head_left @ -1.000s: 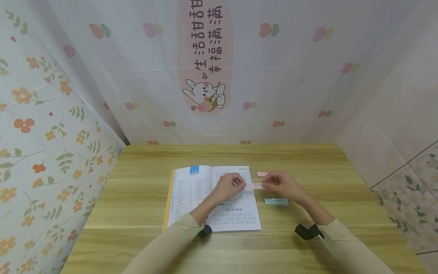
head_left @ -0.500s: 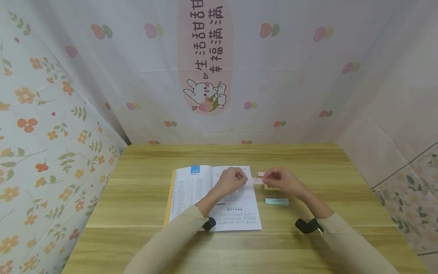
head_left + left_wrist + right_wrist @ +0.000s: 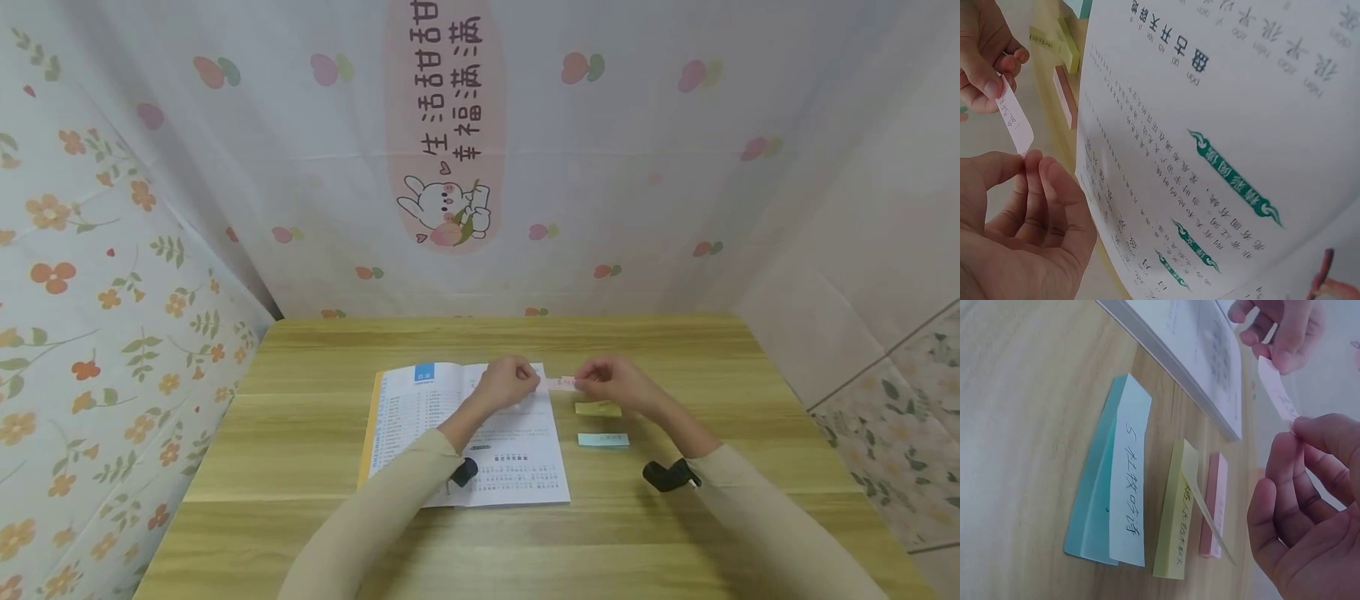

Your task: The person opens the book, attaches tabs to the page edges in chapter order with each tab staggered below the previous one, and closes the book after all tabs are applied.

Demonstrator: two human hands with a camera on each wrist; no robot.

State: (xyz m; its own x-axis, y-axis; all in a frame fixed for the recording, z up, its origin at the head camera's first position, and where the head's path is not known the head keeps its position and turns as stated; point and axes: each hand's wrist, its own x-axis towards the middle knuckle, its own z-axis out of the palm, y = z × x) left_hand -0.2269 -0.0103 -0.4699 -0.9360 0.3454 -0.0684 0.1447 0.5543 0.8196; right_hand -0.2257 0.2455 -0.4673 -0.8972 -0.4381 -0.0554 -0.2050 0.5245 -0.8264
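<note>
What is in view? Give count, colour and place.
table: one, wood-toned, head view's lower half
book: one, white pages, open on table
strip: one, pale pink, by book's far right corner
far pad: one, pink, right of book
middle pad: one, yellow, right of book
near pad: one, light blue, right of book
hangings: count unclear, pale, printed, around table
devices: two, black, by the wrists
sleeves: two, beige, on the arms
left hand: one, fingers pinching strip's left end
right hand: one, pinching strip's right end

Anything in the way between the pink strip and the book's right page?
No separate object visible. Only the left hand, pinching one end of the pink strip, overlaps the right page in the head view. Teal stack, yellow stack and pink stack sit to its right.
</note>
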